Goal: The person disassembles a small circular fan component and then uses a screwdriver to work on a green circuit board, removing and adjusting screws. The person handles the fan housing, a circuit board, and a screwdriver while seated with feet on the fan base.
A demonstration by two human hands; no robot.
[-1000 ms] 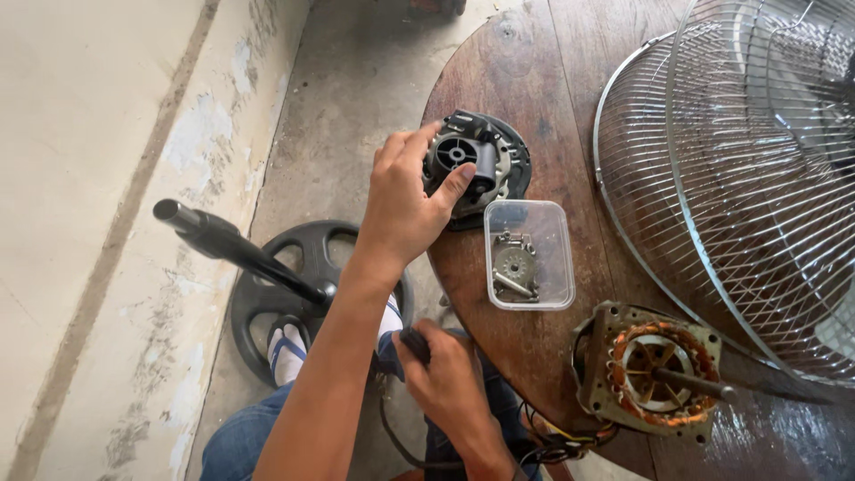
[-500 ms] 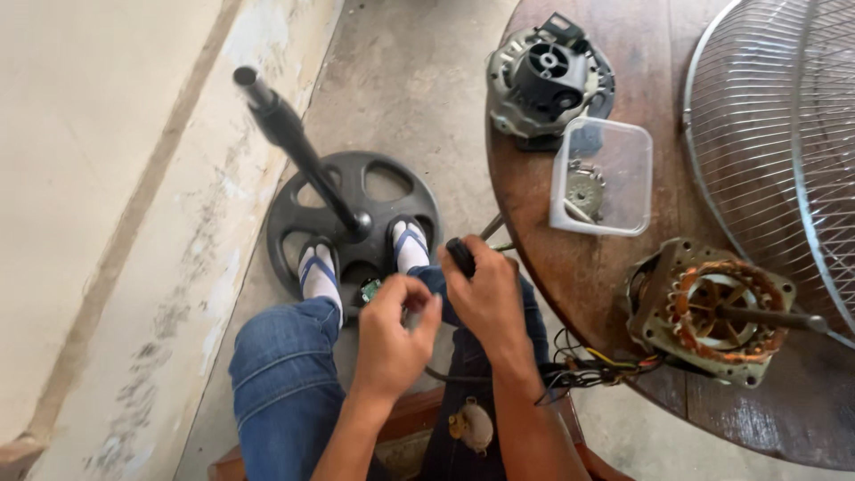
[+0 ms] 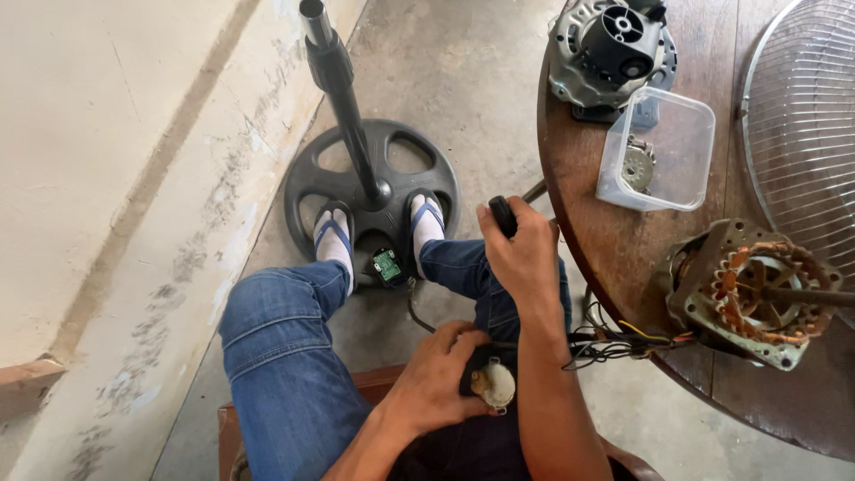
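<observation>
My right hand (image 3: pixel 524 252) grips a tool by its black handle (image 3: pixel 501 215), held just off the edge of the round wooden table (image 3: pixel 595 254). My left hand (image 3: pixel 438 379) rests in my lap and holds a small black part with a round cream-coloured piece (image 3: pixel 492 384). A bundle of thin wires (image 3: pixel 614 342) runs from my lap up to the fan motor with copper windings (image 3: pixel 751 293) on the table's near edge.
A grey motor housing (image 3: pixel 608 49) and a clear plastic tub with a gear inside (image 3: pixel 657 150) sit further back on the table. A wire fan guard (image 3: pixel 804 125) lies at right. My feet rest on the black round fan stand base (image 3: pixel 370 191), with a small green circuit board (image 3: pixel 387 265).
My left hand left the grey housing on the table and came down to my lap, onto the small part. My view tipped down toward my legs and the floor.
</observation>
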